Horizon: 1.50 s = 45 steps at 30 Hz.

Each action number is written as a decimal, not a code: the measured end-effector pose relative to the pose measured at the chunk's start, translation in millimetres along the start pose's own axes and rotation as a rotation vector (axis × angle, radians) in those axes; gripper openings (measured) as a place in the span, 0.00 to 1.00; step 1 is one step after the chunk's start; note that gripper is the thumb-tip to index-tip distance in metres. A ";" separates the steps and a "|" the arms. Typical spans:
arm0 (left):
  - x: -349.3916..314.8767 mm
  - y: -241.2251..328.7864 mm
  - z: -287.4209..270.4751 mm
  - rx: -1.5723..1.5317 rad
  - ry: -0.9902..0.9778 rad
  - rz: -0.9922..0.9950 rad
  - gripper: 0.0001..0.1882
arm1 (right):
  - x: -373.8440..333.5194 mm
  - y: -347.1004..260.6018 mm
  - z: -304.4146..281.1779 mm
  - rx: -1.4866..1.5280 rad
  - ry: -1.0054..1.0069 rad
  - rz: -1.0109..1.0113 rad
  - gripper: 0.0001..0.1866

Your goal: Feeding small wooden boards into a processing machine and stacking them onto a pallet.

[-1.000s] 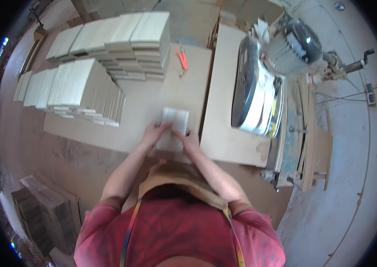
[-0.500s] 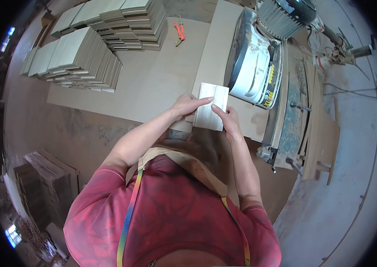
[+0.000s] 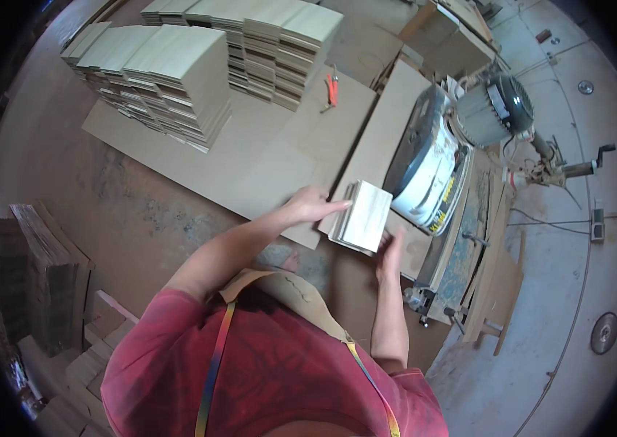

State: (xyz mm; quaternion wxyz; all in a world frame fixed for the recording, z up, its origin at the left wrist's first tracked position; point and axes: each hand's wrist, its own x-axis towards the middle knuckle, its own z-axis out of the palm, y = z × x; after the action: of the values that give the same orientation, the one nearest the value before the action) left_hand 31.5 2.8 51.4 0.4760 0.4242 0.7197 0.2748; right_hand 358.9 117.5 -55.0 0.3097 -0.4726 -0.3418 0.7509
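Head view: I see my left hand (image 3: 307,207) laid against the left edge of a small stack of boards (image 3: 361,218), fingers stretched flat along its top corner; my right hand (image 3: 390,252) presses the stack's near right corner from below, palm turned inward; so both hands are clamped on the stack, one on each side, with the stack between them. The stack is pale, thin sheets squared together; its long axis runs from near me up and slightly right, the far end pointing toward the saw (image 3: 432,171); its broad face is up, layered edges showing on the left side. It sits at the near edge of the bench (image 3: 265,156), just beside the saw's light housing; I cannot tell whether it rests on the surface or is lifted a little. Far across the bench stand tall piles of boards (image 3: 177,73); a red tool (image 3: 332,89) lies near them. A grey motor (image 3: 494,109) sits behind the saw.
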 end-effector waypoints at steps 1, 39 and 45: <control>-10.5 -26.2 -8.4 -0.038 0.014 -0.008 0.34 | -19.8 6.3 6.5 0.018 0.223 -0.105 0.26; -415.5 -524.4 -45.4 -1.316 1.319 -0.665 0.19 | 104.1 326.9 460.5 -1.258 -0.945 0.464 0.20; -385.7 -560.7 -67.5 -1.399 1.186 -0.790 0.20 | 106.9 331.5 428.0 -1.450 -0.882 0.330 0.25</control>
State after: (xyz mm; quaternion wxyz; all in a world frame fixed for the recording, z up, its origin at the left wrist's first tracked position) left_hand -154.1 -607.2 -195.8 0.2398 -0.4271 0.6067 0.6261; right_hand -121.3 -83.1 -238.6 -0.3421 -0.2625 -0.7526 0.4977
